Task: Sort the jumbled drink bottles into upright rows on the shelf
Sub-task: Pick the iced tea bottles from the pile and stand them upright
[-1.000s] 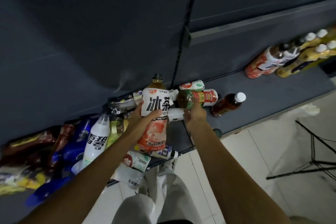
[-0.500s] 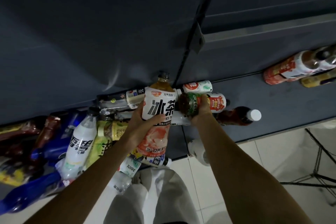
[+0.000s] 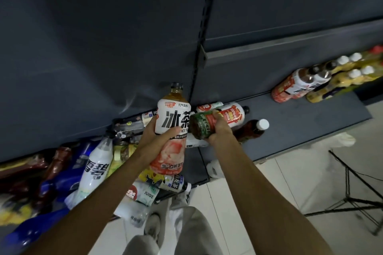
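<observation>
- ice tea bottle (image 3: 171, 128), large, white label over pink, amber neck and dark cap, gripped round the middle by the left hand (image 3: 158, 137), thumb across the label front; held upright above the jumble, clear of the shelf (image 3: 310, 122).
- tomato bottle (image 3: 217, 122), red and green label, held on its side by the right hand (image 3: 219, 130), fingers curled over its body; base end toward the camera and touching the ice tea bottle's label, dark cap pointing right.
- brown bottle (image 3: 251, 129) with white cap lying on the shelf just right of the right hand.
- small white-and-red bottle (image 3: 209, 106) lying behind the tomato bottle, against the back panel.
- sprite bottle (image 3: 95, 170), white with black characters, leaning in the pile left of the left forearm.
- juice bottle (image 3: 143, 192) and a small dark-labelled tea bottle (image 3: 176, 184) lying at the shelf's front edge, under the left arm.
- blue bottles (image 3: 60, 184) and dark brown ones heaped at far left, blurred.
- upright row (image 3: 323, 80) at far right of the shelf: red-and-white bottles in front, yellow ones with white caps behind.
- pale tiled floor (image 3: 290, 182) below the shelf edge, with a black stand (image 3: 352, 198) at right.
</observation>
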